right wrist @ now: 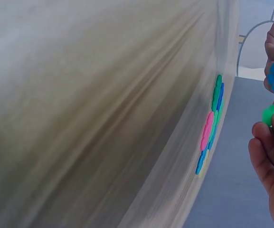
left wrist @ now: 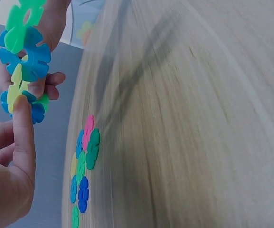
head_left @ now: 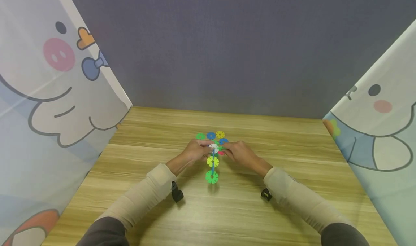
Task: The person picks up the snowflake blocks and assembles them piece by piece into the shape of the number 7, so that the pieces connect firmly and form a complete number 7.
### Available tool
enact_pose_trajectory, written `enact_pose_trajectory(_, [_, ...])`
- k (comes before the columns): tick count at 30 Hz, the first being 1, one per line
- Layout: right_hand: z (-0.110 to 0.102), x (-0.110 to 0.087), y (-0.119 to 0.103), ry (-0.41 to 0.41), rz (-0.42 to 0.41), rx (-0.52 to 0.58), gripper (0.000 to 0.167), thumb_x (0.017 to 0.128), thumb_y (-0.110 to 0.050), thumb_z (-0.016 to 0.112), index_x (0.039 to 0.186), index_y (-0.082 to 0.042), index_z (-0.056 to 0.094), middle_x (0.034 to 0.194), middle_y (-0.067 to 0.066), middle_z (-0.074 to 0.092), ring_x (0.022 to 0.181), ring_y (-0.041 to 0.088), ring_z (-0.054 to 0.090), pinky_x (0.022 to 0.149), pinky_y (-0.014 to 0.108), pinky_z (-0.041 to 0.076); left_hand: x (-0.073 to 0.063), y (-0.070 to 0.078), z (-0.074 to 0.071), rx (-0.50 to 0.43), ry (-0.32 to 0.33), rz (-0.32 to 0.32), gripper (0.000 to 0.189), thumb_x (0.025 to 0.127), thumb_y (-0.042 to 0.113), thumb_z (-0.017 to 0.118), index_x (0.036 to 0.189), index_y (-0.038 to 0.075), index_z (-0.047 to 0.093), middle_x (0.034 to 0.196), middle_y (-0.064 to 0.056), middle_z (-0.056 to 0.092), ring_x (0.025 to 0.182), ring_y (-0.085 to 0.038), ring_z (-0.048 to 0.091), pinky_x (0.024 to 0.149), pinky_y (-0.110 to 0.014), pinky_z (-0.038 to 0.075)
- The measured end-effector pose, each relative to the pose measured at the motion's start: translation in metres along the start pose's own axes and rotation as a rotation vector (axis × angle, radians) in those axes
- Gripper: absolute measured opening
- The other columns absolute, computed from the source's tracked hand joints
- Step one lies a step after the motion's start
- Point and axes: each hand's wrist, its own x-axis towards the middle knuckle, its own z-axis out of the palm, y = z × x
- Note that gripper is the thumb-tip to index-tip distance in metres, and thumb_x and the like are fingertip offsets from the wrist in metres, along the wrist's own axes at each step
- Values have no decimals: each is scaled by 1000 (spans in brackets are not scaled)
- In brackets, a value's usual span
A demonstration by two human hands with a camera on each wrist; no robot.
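A chain of interlocked notched plastic discs is held above the table. In the head view its green disc (head_left: 212, 177) hangs nearest me, with a yellow disc (head_left: 212, 162) and a white disc (head_left: 213, 148) beyond it, and blue discs set edge-on between them. My left hand (head_left: 196, 150) pinches the far part of the chain; in the left wrist view its finger presses on a yellow disc (left wrist: 13, 92) beside a blue one. Opposite it, my right hand (head_left: 242, 154) pinches a green disc (right wrist: 271, 114) at the chain's far end, seen in the right wrist view.
Several loose notched discs lie flat on the wooden table (head_left: 156, 130) just beyond my hands, among them a yellow disc (head_left: 220, 134), a blue disc (head_left: 211, 135) and a pink disc (left wrist: 88, 133). A grey panel (head_left: 208, 51) rises behind, with printed cloths on both sides.
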Motion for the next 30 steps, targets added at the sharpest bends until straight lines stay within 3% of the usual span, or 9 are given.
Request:
enact_pose_trajectory(8, [1, 0, -1, 28, -15, -3, 4, 93, -6, 72, 90, -4, 73, 70, 2, 69, 55, -1, 45, 51, 11, 43, 0, 0, 2, -13, 31, -16, 39, 97, 6, 68, 135, 3, 64, 101, -6, 68, 77, -12, 64, 75, -26, 63])
enact_pose_trajectory(11, [3, 0, 0, 36, -7, 6, 1, 92, -4, 73, 92, -4, 74, 71, 3, 70, 54, -1, 45, 51, 11, 42, 1, 0, 3, -25, 35, -12, 39, 97, 5, 68, 135, 3, 64, 100, -5, 68, 76, -11, 64, 74, -24, 62])
enact_pose_trajectory(14, [5, -1, 1, 47, -4, 4, 8, 91, -4, 74, 99, -3, 76, 78, 5, 75, 53, -1, 45, 51, 11, 43, 2, -1, 3, -31, 28, -4, 38, 97, 4, 68, 135, 2, 64, 97, -5, 68, 75, -11, 64, 73, -24, 62])
enact_pose_trajectory(22, [10, -4, 4, 107, -97, -33, 13, 88, -4, 77, 101, -3, 76, 87, 8, 79, 59, 4, 55, 55, 16, 52, 3, -3, 0, -41, -8, -11, 38, 97, 4, 67, 135, 0, 64, 97, -4, 67, 76, -10, 64, 74, -22, 61])
enact_pose_trajectory(30, [11, -4, 6, 130, -116, -26, 19, 86, -5, 79, 105, -2, 76, 88, 9, 79, 60, 7, 61, 56, 17, 54, 2, -1, 0, -44, -10, 2, 36, 98, 5, 66, 134, 1, 65, 102, -6, 69, 79, -10, 65, 80, -26, 62])
